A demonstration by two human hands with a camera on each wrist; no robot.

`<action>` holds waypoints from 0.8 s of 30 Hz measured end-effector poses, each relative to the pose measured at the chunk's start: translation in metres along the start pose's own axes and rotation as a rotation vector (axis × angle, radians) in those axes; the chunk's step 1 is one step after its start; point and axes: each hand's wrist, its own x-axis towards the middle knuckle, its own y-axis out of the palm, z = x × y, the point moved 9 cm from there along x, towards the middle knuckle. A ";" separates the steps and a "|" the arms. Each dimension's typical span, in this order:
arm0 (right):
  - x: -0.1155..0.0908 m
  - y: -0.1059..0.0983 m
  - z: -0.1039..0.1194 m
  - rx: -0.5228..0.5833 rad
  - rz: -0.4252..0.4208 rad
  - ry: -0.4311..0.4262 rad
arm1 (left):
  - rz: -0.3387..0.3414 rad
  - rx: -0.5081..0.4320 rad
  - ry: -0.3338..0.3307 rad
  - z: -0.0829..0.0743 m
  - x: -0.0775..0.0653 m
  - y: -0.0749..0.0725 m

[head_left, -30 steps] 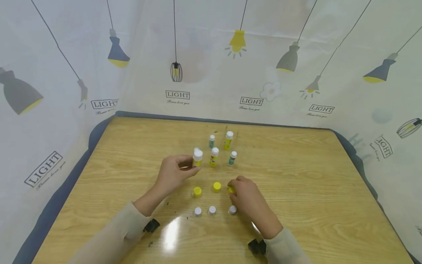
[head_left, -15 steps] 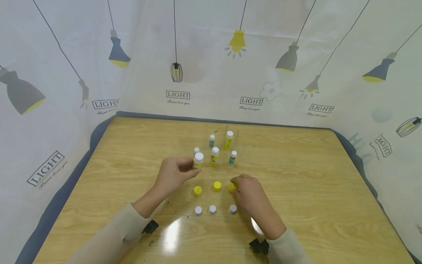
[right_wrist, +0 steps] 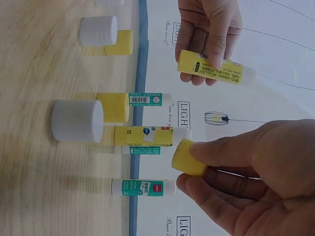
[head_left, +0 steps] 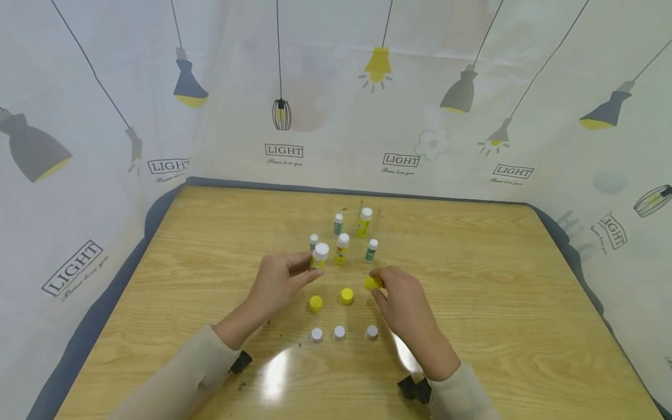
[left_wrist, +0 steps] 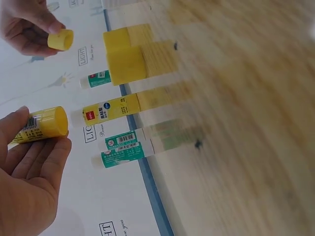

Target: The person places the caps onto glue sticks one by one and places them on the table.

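My left hand (head_left: 275, 284) grips a yellow glue stick (head_left: 320, 256) with a white top, lifted and leaning slightly. In the left wrist view, its yellow base (left_wrist: 58, 121) faces the table and the thumb and fingers lie along its sides. My right hand (head_left: 406, 297) pinches a yellow cap (head_left: 373, 283) between thumb and fingertips. The right wrist view shows this cap (right_wrist: 188, 158) raised off the tabletop, apart from the held glue stick (right_wrist: 209, 67). Two other yellow caps, one left (head_left: 315, 303) and one in the middle (head_left: 346, 296), rest on the table between the hands.
Behind the hands stand two yellow glue sticks (head_left: 342, 249) and three smaller green ones (head_left: 371, 251), all upright. Three white caps (head_left: 339, 332) form a row nearer the person. A printed curtain (head_left: 336, 116) surrounds the wooden table (head_left: 525, 303).
My right hand has lifted the yellow cap from the table and carried it forward. My left hand has shifted slightly right with the glue stick, uncovering the green one behind.
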 end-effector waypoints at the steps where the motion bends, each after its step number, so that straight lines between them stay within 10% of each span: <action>1: 0.000 -0.001 0.000 0.002 -0.009 -0.004 | -0.002 0.015 0.014 -0.001 0.000 0.000; 24: 0.001 -0.040 0.012 0.253 -0.334 -0.198 | -0.065 0.432 0.289 -0.028 -0.010 0.003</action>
